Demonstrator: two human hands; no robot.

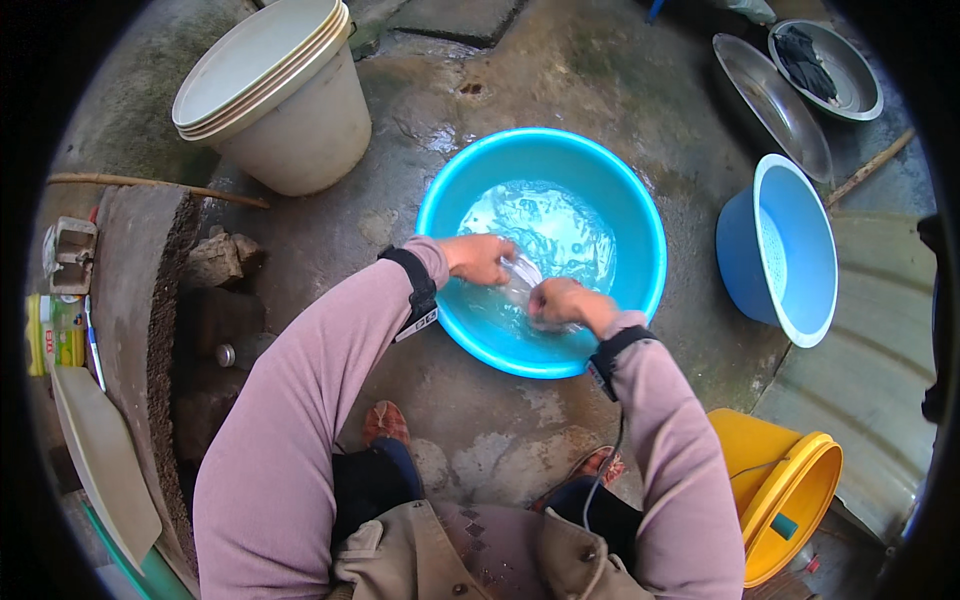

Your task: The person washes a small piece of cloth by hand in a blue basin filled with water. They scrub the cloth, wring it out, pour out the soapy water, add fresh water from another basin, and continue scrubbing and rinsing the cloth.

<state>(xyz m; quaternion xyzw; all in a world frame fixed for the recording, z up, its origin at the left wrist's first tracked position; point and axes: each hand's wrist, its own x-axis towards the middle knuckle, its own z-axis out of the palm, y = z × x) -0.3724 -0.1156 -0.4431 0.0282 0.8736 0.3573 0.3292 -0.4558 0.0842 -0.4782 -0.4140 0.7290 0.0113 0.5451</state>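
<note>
A turquoise plastic basin [651, 247] stands on the wet floor before me with clear, rippling water [559, 214] in it. Over its near half, my left hand [478, 259] grips a pale white item [525, 270], perhaps cloth or thin plastic; glare and blur hide its exact kind. My right hand [564, 301] is close beside it, fingers curled on the lower end of the same item and smeared by motion. Both forearms reach across the basin's near rim.
A large off-white bucket [315, 135] stands at upper left. At right are a blue basin [735, 247] on its side, metal basins [769, 105] and a tipped yellow bucket [750, 457]. A low concrete ledge [139, 300] runs along the left, with stones [221, 259] beside it.
</note>
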